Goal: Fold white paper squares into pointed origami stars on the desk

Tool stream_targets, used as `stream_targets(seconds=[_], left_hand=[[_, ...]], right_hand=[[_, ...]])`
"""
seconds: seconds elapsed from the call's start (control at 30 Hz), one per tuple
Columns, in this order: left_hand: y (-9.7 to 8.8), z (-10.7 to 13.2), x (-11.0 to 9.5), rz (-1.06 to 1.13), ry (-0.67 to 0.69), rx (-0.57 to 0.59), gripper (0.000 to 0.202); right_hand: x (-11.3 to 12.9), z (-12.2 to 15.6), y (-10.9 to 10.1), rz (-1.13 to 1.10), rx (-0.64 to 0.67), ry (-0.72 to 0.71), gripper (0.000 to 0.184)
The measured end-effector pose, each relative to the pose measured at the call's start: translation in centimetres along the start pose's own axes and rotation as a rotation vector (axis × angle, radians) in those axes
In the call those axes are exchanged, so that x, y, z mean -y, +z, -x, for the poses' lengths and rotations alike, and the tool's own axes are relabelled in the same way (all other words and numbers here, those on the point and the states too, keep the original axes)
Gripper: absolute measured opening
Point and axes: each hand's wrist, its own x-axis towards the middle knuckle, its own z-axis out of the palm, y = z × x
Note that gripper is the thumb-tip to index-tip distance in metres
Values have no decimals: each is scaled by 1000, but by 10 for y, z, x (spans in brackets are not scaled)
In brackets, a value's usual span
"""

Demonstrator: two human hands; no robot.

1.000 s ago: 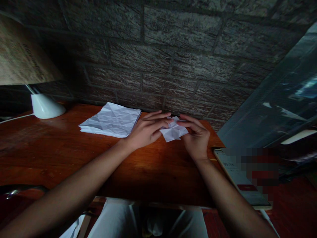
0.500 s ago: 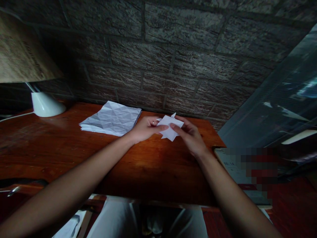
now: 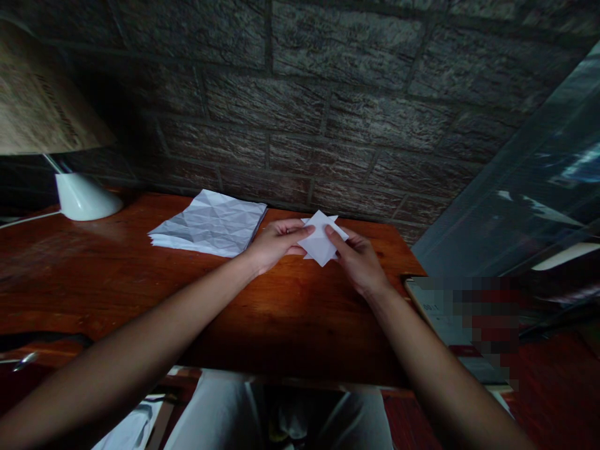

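Between my two hands is a small piece of folded white paper (image 3: 322,245), held above the wooden table. Its front face is a diamond, and pointed flaps stick out from behind it. My left hand (image 3: 280,242) pinches its left side, thumb on the front face and fingers behind. On the right side my right hand (image 3: 359,259) grips it the same way, thumb near the upper right edge. The fingers behind the paper are mostly hidden. To the left of my left hand lies a stack of creased white paper sheets (image 3: 213,222), the top one covered in triangular folds.
A lamp with a white base (image 3: 84,199) and a burlap-like shade (image 3: 42,100) stands at the table's left. A stone-block wall (image 3: 290,112) rises behind the wooden table (image 3: 281,325). Below the table's right edge is a pale, partly pixelated flat object (image 3: 435,312).
The folded paper has turned slightly between my hands, so its diamond face now stands more upright and the flaps behind show differently. Both thumbs have shifted a little up on it.
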Motion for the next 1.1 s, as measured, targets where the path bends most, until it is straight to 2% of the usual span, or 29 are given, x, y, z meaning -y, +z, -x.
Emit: stream_targets(seconds=[0.13, 0.3, 0.47, 0.63, 0.7, 0.83, 1.1], left_hand=[[6, 2, 3, 42, -4, -1, 39], [12, 4, 6, 77, -25, -59, 41], [11, 3, 5, 149, -33, -101, 43], [11, 2, 3, 205, -50, -80, 31], [12, 1, 1, 233, -39, -94, 29], [14, 1, -1, 266, -14, -126, 28], [12, 0, -2, 202, 33, -173, 29]], right_hand=[[-2, -1, -1, 61, -54, -14, 44], [-4, -1, -3, 194, -31, -57, 42], [-5, 2, -3, 336, -33, -193, 37], [-7, 4, -1, 402, -193, -332, 34], [-8, 5, 0, 396, -214, -359, 31], [-6, 6, 1, 391, -150, -417, 24], [-4, 6, 0, 479, -23, -481, 24]])
